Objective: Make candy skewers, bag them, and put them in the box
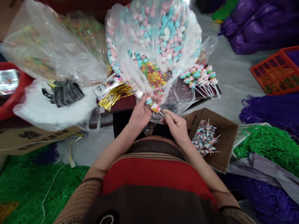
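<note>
Beyond the red top (154, 174), left hand (140, 113) grasps a candy skewer (153, 105), right hand (176, 124) pinches its stick; sweets might slip off against the clear bag (179, 93).

An orange crate (277, 71) sits near purple bags (257, 25).

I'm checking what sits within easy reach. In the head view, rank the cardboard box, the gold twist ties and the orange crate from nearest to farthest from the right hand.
1. Cardboard box, just right of the right hand, which pinches the candy skewer.
2. Gold twist ties, on the table, beyond the left hand.
3. Orange crate, far right on the floor.
</note>
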Available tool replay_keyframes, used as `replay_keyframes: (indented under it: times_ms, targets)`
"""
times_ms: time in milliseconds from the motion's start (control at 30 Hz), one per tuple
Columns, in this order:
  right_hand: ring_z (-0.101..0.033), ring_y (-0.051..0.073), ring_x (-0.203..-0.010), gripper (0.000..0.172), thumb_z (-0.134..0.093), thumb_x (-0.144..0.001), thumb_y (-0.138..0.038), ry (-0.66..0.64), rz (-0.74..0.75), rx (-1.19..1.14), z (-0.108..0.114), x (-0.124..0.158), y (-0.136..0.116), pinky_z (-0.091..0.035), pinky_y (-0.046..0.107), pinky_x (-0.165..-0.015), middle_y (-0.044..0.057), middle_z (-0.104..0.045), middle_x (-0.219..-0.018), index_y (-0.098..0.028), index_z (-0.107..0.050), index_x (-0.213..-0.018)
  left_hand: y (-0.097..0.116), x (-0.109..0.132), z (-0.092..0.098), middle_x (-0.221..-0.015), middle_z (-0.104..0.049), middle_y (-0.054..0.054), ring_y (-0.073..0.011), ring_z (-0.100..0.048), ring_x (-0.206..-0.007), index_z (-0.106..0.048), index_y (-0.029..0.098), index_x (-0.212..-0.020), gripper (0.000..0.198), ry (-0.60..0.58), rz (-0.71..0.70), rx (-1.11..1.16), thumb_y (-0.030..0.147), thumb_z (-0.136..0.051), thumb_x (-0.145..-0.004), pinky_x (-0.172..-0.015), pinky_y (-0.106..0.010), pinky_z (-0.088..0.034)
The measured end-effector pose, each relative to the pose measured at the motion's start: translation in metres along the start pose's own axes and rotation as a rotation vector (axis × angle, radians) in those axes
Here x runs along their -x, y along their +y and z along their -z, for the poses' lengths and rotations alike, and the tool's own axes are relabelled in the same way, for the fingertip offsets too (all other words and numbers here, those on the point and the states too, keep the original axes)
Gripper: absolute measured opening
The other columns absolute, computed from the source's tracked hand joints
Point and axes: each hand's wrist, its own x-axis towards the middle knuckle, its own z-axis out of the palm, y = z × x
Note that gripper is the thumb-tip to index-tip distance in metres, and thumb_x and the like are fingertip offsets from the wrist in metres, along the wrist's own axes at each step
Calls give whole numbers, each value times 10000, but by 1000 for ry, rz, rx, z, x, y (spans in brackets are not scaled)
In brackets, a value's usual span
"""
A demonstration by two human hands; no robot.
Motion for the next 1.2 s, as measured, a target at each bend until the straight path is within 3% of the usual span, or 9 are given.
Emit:
replay_keyframes:
  times_ms: [100,233,433,600,733,900,1033,1200]
  targets:
    - [-698,151,-636,320,-602,-948,-472,13,-95,-210,5,-4,-4,-617,317,-650,12,-774,-804,-245,-771,-1097,-2,-1,2,-697,-712,-10,-171,-767,-927,-630,188,-834,316,54,58,52,298,-430,-1053,-913,-304,-589]
    - [-709,148,-740,235,-719,-869,-403,-15,-62,-147,0,-8,-3,-614,315,-746,10,-790,-917,-256,-780,-1041,-8,0,4,-683,-714,-8,-190,-773,-949,-652,186,-838,252,39,97,76,321,-534,-1014,-944,-327,-589]
    - [-675,149,-692,197,-666,-921,-358,-53,171,84,-12,-5,-2,-587,302,-695,7,-758,-834,-246,-761,-1052,-17,2,6,-656,-708,-22,-201,-773,-979,-651,169,-837,283,42,171,79,314,-498,-1026,-959,-341,-586]
    - [-711,175,-856,194,-590,-968,-225,-73,486,451,-7,-10,-2,-576,298,-770,56,-751,-929,-253,-761,-1055,-18,1,9,-669,-710,-16,-201,-771,-971,-645,174,-842,208,66,138,88,240,-534,-1005,-964,-343,-583]
    - [-704,179,-843,202,-555,-977,-189,-87,567,553,-4,-16,-1,-575,297,-758,68,-728,-909,-236,-746,-1026,-19,1,12,-650,-696,-11,-188,-770,-911,-627,174,-799,205,57,141,79,210,-556,-988,-917,-313,-581]
    - [-717,194,-905,187,-548,-961,-147,-40,665,555,-8,-19,1,-594,324,-813,88,-747,-969,-228,-712,-1003,-22,0,16,-634,-668,11,-116,-714,-686,-617,170,-754,267,68,115,85,253,-555,-1000,-828,-249,-569]
    - [-718,189,-886,161,-536,-963,-171,-37,585,427,-10,-13,0,-590,328,-806,74,-749,-930,-230,-685,-943,-19,0,15,-609,-628,15,-121,-710,-700,-608,172,-748,356,100,117,115,289,-456,-1048,-840,-265,-572]
    - [-680,143,-676,152,-531,-962,-269,-37,149,120,-10,-6,-1,-579,293,-684,8,-730,-818,-231,-666,-1020,-9,7,6,-620,-635,0,-167,-742,-802,-612,176,-749,383,81,94,156,340,-443,-1051,-899,-342,-592]
